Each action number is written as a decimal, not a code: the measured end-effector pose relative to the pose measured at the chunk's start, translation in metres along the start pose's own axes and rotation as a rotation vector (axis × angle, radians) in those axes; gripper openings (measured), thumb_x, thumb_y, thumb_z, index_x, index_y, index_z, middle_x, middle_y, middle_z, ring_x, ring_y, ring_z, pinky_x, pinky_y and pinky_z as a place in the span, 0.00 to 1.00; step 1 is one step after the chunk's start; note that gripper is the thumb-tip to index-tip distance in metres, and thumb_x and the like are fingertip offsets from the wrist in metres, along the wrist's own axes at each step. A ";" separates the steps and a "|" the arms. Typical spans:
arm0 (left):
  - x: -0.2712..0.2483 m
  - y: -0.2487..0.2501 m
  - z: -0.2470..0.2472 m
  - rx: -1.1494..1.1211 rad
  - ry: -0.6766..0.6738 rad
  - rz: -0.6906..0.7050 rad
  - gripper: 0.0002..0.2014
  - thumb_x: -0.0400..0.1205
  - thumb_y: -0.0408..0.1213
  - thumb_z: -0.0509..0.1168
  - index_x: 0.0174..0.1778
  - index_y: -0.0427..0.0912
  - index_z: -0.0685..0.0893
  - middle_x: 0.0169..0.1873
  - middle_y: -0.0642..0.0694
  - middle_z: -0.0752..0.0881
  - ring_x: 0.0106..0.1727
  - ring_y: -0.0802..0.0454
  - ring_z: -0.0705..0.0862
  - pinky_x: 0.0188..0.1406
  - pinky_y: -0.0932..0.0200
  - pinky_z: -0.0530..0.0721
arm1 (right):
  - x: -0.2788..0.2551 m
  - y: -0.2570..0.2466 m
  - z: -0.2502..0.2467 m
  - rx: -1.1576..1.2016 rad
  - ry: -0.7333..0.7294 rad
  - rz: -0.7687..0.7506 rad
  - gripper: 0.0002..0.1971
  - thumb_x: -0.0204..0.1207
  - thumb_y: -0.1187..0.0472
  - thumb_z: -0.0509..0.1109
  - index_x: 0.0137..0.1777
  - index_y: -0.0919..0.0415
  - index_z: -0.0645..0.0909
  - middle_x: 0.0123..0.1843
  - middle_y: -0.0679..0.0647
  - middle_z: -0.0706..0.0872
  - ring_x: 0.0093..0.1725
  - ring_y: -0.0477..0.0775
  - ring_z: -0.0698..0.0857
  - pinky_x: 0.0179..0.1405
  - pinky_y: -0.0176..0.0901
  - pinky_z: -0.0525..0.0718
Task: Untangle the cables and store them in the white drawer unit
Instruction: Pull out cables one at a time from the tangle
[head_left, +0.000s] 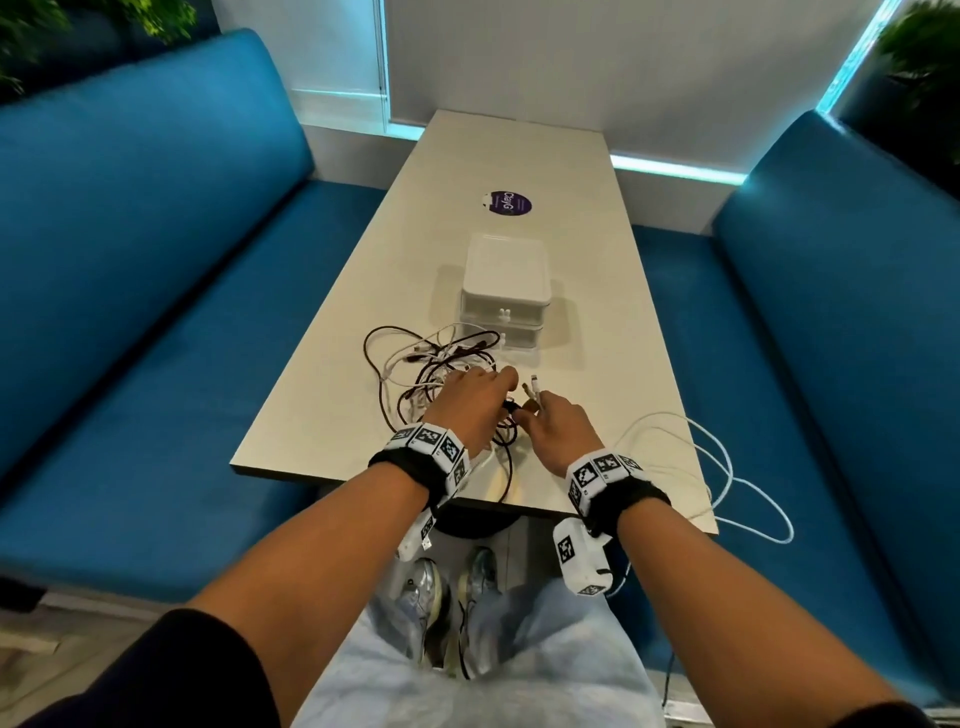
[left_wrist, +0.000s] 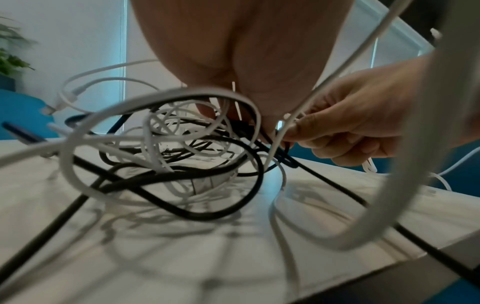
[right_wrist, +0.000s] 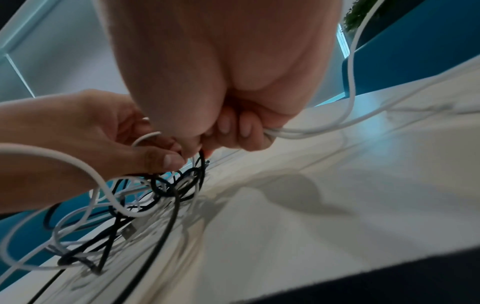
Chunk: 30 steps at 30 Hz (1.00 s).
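A tangle of black and white cables (head_left: 426, 369) lies on the table in front of the white drawer unit (head_left: 506, 283), whose two drawers are closed. My left hand (head_left: 475, 397) reaches into the tangle's right side, and its thumb and fingers pinch strands there (right_wrist: 166, 158). My right hand (head_left: 550, 423) sits just to the right, fingers curled round a white cable (right_wrist: 324, 131). Its fingertips also pinch a black cable (left_wrist: 287, 156). White connector ends (head_left: 534, 387) stick up from this hand. The two hands nearly touch.
The white cable's slack (head_left: 727, 467) loops over the table's near right corner and hangs off the edge. A purple round sticker (head_left: 506, 202) lies beyond the drawer unit. Blue sofas (head_left: 130, 260) flank the pale table (head_left: 597, 291) on both sides.
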<state>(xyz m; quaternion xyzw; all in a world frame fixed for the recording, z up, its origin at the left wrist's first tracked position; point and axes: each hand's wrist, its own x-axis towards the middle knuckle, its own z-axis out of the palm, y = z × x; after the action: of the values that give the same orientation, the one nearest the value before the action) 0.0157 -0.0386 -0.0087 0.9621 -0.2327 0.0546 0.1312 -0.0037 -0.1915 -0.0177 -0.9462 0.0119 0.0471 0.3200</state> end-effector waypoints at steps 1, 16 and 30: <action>0.001 0.001 -0.001 -0.010 0.003 -0.008 0.10 0.85 0.37 0.63 0.60 0.44 0.74 0.54 0.45 0.86 0.58 0.40 0.80 0.54 0.48 0.70 | 0.000 0.001 -0.002 0.020 0.022 0.005 0.13 0.82 0.51 0.67 0.56 0.61 0.82 0.50 0.59 0.88 0.52 0.62 0.85 0.44 0.44 0.75; 0.004 0.001 0.002 -0.244 -0.003 0.020 0.04 0.88 0.40 0.60 0.54 0.43 0.75 0.43 0.43 0.88 0.46 0.39 0.82 0.44 0.52 0.68 | 0.003 0.015 -0.008 0.218 0.065 0.007 0.10 0.79 0.50 0.70 0.57 0.52 0.82 0.39 0.50 0.84 0.39 0.49 0.81 0.40 0.41 0.76; 0.006 -0.009 0.021 0.125 -0.012 0.042 0.13 0.89 0.47 0.56 0.59 0.51 0.85 0.55 0.47 0.79 0.61 0.42 0.74 0.64 0.45 0.67 | 0.006 0.047 -0.054 0.386 0.067 0.295 0.13 0.78 0.57 0.73 0.32 0.55 0.80 0.36 0.53 0.82 0.33 0.49 0.78 0.36 0.40 0.74</action>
<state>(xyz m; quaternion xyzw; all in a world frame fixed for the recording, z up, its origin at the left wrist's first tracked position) 0.0262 -0.0395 -0.0300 0.9636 -0.2498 0.0661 0.0683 0.0046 -0.2619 -0.0037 -0.8565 0.1695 0.0588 0.4840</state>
